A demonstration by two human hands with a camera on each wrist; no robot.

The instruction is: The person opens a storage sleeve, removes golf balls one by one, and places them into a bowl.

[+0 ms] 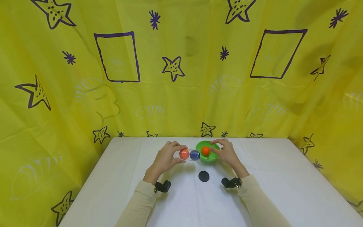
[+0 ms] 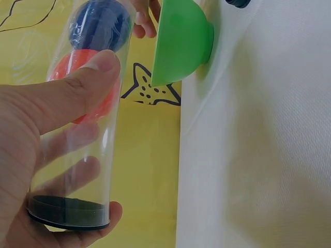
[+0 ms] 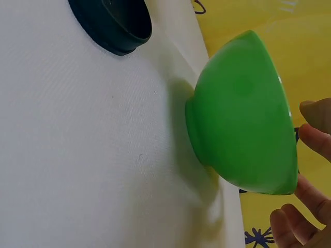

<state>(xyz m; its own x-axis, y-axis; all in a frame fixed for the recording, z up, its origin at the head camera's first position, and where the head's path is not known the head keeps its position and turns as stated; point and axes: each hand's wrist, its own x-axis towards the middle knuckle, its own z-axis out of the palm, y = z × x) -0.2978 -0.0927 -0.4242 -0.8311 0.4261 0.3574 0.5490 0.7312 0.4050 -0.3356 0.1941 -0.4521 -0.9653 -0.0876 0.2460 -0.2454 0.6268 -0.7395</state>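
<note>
My left hand (image 1: 166, 157) grips a clear plastic tube (image 2: 111, 139), thumb on one side and fingers round the other. Inside it sit a red-orange ball (image 1: 184, 154) and a dark blue ball (image 1: 194, 155), the blue one farther from the palm. A black base (image 2: 67, 212) closes the tube's near end. Beside the tube's far end, a green bowl (image 3: 243, 119) stands upright on the table. An orange ball (image 1: 205, 151) shows within the bowl's outline. My right hand (image 1: 227, 153) is at the bowl's right rim, fingers spread and loosely bent, fingertips close to the orange ball.
A round black cap (image 1: 204, 176) lies on the white table (image 1: 113, 195) in front of the bowl. Behind the table hangs a yellow curtain (image 1: 175, 94) with drawn stars, and it runs along both sides too. Each wrist wears a small black camera.
</note>
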